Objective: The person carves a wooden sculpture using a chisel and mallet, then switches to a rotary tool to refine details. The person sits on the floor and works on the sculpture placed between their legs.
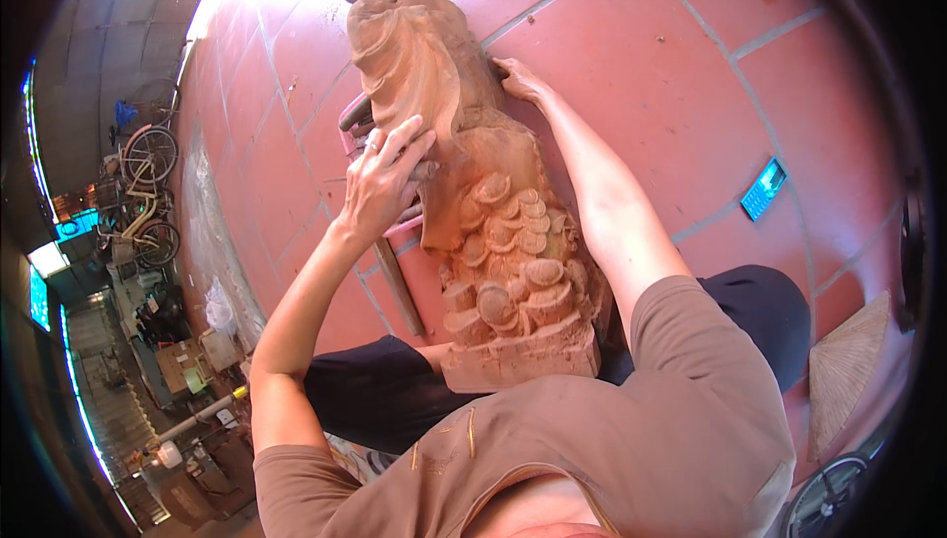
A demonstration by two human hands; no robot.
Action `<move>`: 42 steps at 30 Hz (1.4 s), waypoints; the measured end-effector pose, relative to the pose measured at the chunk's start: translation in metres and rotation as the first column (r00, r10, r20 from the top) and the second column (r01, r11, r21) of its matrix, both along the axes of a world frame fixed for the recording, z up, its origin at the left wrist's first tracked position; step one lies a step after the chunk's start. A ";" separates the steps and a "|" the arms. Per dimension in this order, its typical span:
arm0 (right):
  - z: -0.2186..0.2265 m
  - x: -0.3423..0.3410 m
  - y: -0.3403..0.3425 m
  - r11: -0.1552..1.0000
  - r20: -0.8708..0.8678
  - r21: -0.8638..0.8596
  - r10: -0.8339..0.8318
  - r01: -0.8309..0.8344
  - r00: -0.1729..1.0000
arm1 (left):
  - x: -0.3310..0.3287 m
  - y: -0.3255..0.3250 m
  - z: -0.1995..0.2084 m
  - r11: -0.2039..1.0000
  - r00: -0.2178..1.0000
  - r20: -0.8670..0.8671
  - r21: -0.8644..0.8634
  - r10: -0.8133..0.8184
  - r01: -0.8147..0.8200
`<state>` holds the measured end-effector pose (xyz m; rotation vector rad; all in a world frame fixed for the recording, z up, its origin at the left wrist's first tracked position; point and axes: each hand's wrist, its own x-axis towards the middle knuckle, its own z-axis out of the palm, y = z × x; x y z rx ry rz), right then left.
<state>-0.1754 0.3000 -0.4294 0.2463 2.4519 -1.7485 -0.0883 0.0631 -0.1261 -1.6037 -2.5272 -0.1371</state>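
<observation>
A large reddish-brown carved wooden statue (493,232) lies between my legs, its base toward me, with round coin-like shapes carved near the base and flowing folds higher up. My left hand (385,178) rests flat on its left side, fingers spread over the carved folds. Behind the statue's upper right side, my right hand (518,79) presses against it with fingers apart. Neither hand holds a tool.
Red floor tiles (671,55) surround me. A wooden stick (397,286) and pink-handled tools (357,119) lie under the statue's left side. A phone (763,189) lies on the tiles to the right, a woven conical hat (843,370) further right. Bicycles (143,193) stand at far left.
</observation>
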 end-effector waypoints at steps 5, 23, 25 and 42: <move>0.021 0.029 0.011 0.996 0.142 -0.072 -0.037 0.048 0.989 | 0.003 -0.014 0.002 1.000 0.997 0.067 0.017 0.025 -0.027; 0.228 0.102 0.060 0.931 0.138 0.204 0.277 -0.301 0.951 | -0.006 -0.135 0.054 0.822 0.671 0.640 0.107 0.373 -0.559; 0.247 0.110 0.058 0.888 0.183 0.282 0.321 -0.362 0.929 | 0.003 -0.160 0.062 0.700 0.553 0.596 -0.021 0.582 -0.714; 0.331 0.215 0.006 0.600 0.389 0.463 0.525 -0.653 0.757 | 0.060 -0.210 -0.180 -0.033 -0.025 0.876 -0.047 -0.482 -0.998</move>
